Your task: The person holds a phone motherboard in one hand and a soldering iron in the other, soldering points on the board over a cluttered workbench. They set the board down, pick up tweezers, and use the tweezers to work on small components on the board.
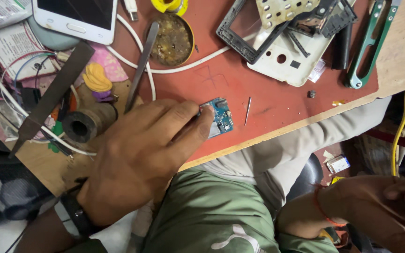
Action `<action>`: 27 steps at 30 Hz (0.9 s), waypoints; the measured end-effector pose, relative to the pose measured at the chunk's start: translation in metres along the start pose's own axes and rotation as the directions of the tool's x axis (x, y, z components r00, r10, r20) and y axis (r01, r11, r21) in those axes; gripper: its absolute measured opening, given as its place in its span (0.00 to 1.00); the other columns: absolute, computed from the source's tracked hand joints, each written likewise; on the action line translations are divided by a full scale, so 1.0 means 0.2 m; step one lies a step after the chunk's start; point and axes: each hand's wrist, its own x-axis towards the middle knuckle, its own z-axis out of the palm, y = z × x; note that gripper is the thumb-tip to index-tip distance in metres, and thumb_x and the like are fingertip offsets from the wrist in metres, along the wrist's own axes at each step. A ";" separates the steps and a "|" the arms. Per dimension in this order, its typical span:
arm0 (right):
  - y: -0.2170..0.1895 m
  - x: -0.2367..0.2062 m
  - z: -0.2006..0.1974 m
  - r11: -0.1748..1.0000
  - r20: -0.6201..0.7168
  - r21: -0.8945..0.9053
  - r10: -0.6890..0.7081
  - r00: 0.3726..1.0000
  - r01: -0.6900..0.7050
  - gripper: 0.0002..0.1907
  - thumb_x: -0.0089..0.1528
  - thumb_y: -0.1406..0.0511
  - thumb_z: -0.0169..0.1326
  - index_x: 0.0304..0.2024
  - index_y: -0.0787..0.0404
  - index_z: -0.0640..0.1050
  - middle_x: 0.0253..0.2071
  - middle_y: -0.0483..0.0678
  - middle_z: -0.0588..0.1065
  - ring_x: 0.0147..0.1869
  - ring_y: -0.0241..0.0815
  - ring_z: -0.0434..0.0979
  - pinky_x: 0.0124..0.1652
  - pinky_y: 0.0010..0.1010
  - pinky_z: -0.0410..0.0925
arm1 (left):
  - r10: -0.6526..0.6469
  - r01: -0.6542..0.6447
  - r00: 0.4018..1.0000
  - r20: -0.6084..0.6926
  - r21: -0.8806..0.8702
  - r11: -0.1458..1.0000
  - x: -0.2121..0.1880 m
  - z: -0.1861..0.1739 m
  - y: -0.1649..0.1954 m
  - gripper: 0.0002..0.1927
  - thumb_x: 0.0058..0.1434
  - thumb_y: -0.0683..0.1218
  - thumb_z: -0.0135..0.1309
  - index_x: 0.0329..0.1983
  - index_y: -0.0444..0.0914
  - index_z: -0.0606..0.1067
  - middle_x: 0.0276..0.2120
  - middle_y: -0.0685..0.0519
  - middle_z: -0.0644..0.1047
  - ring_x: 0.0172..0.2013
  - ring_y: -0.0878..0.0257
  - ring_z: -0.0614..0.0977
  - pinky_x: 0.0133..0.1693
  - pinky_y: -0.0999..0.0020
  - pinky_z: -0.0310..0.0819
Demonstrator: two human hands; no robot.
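Head view: left hand (141, 159) pins blue circuit board (221, 117), grip apparently pinched.

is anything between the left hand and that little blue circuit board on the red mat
Nothing visible. The left hand already lies on the blue circuit board, its fingertips pressing the board's left edge against the red mat. The thin metal pin lies just to the board's right, apart from it.
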 end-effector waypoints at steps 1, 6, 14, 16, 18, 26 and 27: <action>0.00 0.00 0.00 1.000 0.012 -0.013 -0.018 1.000 0.018 0.21 0.72 0.53 0.40 0.32 0.62 0.66 0.26 0.47 0.56 0.27 0.42 0.51 0.28 0.31 0.46 | 0.008 -0.008 1.000 -0.015 -0.002 1.000 0.00 0.00 0.00 0.19 0.59 0.39 0.55 0.54 0.31 0.77 0.50 0.45 0.77 0.49 0.50 0.80 0.50 0.57 0.75; -0.02 -0.01 -0.07 0.983 0.051 -0.174 -0.045 0.998 0.053 0.19 0.72 0.54 0.43 0.36 0.62 0.68 0.28 0.46 0.58 0.28 0.40 0.53 0.28 0.29 0.49 | 0.070 -0.070 0.991 -0.118 0.001 0.998 0.02 0.00 0.01 0.19 0.55 0.37 0.54 0.52 0.30 0.77 0.48 0.42 0.77 0.48 0.47 0.81 0.47 0.57 0.78; 0.00 0.02 -0.19 1.000 -0.013 0.026 -0.001 1.000 0.001 0.20 0.70 0.52 0.41 0.33 0.61 0.68 0.26 0.46 0.57 0.27 0.41 0.52 0.29 0.31 0.48 | 0.009 -0.009 0.982 -0.188 0.000 1.000 0.03 0.01 0.02 0.20 0.52 0.36 0.55 0.50 0.32 0.78 0.43 0.44 0.80 0.40 0.49 0.83 0.40 0.59 0.78; 0.00 0.02 -0.18 0.999 0.024 -0.042 -0.027 0.999 0.028 0.20 0.72 0.53 0.41 0.33 0.60 0.68 0.24 0.45 0.56 0.26 0.39 0.52 0.29 0.30 0.47 | -0.007 0.005 0.983 -0.184 -0.013 1.000 0.03 0.02 0.02 0.20 0.52 0.36 0.56 0.50 0.33 0.78 0.43 0.44 0.80 0.40 0.49 0.83 0.40 0.60 0.78; 0.00 0.01 -0.17 0.997 0.047 -0.067 -0.021 0.999 0.024 0.19 0.72 0.53 0.42 0.33 0.58 0.67 0.24 0.44 0.55 0.25 0.38 0.51 0.28 0.29 0.47 | -0.050 0.045 0.983 -0.175 -0.034 0.998 0.03 0.02 0.02 0.19 0.52 0.35 0.58 0.49 0.34 0.79 0.43 0.45 0.80 0.40 0.50 0.83 0.40 0.61 0.78; 0.00 0.02 -0.17 0.999 0.035 -0.001 -0.053 0.998 0.053 0.19 0.68 0.52 0.42 0.32 0.58 0.69 0.26 0.44 0.57 0.26 0.41 0.53 0.28 0.31 0.50 | -0.294 0.264 0.939 -0.179 -0.176 0.948 0.04 0.06 0.02 0.09 0.65 0.42 0.65 0.46 0.41 0.79 0.40 0.54 0.80 0.38 0.58 0.81 0.36 0.64 0.73; -0.01 0.01 -0.16 0.999 0.010 -0.010 -0.045 0.999 0.045 0.19 0.70 0.52 0.41 0.33 0.59 0.69 0.26 0.45 0.57 0.27 0.41 0.53 0.28 0.31 0.50 | -0.324 0.290 0.931 -0.168 -0.197 0.936 0.04 0.06 0.02 0.08 0.64 0.42 0.65 0.46 0.41 0.80 0.40 0.54 0.80 0.36 0.58 0.81 0.34 0.65 0.72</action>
